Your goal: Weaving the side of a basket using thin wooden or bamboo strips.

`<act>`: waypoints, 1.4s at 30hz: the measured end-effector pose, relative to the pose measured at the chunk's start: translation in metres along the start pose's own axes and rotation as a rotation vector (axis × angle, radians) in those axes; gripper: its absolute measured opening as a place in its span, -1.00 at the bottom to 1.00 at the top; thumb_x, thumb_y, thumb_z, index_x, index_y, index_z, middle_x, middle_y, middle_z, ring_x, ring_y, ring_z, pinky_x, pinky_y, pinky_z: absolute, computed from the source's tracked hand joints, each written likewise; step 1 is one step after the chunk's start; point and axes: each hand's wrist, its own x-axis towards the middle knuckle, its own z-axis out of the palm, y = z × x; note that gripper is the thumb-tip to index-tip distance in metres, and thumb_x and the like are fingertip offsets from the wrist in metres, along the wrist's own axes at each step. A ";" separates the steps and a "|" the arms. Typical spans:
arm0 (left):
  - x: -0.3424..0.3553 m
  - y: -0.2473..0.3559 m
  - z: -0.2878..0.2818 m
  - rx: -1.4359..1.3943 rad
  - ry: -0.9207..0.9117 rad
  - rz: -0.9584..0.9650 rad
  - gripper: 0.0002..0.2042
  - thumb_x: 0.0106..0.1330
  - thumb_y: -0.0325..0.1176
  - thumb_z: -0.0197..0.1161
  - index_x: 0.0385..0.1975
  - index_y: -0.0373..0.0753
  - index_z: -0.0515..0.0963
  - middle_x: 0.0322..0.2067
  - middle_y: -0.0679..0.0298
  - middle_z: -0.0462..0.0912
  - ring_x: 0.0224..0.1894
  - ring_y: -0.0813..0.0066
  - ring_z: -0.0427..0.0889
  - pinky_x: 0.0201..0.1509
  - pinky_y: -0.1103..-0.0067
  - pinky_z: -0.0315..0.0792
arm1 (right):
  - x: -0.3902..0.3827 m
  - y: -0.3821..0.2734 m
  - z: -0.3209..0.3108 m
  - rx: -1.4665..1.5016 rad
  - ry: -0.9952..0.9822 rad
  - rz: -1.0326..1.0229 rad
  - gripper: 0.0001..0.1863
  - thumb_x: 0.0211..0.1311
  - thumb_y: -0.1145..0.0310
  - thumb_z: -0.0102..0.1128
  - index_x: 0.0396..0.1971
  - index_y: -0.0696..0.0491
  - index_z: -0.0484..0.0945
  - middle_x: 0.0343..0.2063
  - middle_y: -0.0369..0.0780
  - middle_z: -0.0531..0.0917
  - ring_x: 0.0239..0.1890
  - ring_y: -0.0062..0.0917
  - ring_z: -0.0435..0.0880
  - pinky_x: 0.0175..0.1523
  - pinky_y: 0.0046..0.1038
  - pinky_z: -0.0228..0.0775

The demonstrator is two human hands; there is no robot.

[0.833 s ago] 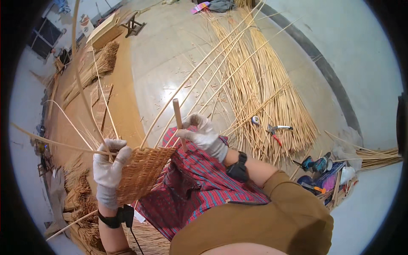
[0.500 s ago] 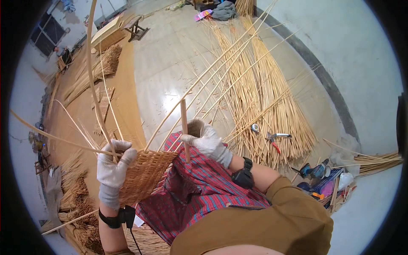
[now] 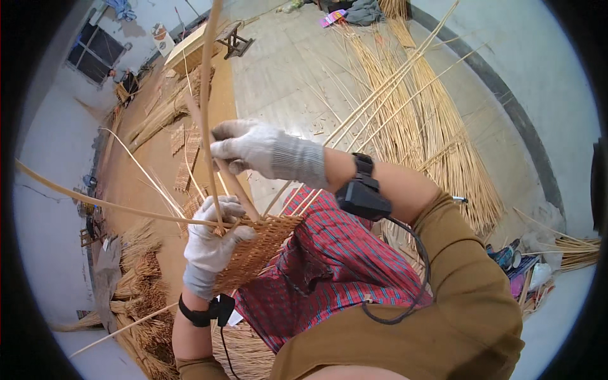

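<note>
My left hand, in a white knit glove, grips the upper corner of a woven wicker panel where long canes stick out. One thick cane rises from beside its fingers; a thinner cane runs out to the left. Above the panel's edge, my gloved right hand is closed around a smooth wooden stick. The stick slants down to the right, its lower end at the weave's upper edge. The right fingertips are partly hidden behind the stick and the thick cane. Red plaid cloth covers my lap.
Long pale canes lie in a big pile on the floor to the right. Bundled sticks stand at the lower left. Tools lie at the right. A small stool and a seated person are farther back.
My right hand has moved left and up with the wooden stick, from the panel's right side to beside the thick cane. The stick has tilted from nearly upright. My left hand keeps its grip.
</note>
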 end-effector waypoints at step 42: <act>0.017 -0.024 0.003 0.028 0.053 -0.192 -0.57 0.03 -0.46 0.54 -0.04 -0.22 0.63 0.05 0.20 0.50 -0.25 0.61 0.55 -0.18 0.62 0.50 | -0.050 0.052 0.009 0.599 0.470 -0.508 -0.71 0.60 0.11 -0.10 -0.18 0.04 0.40 -0.76 -0.42 0.19 -0.77 -0.69 0.15 -0.61 -0.46 0.26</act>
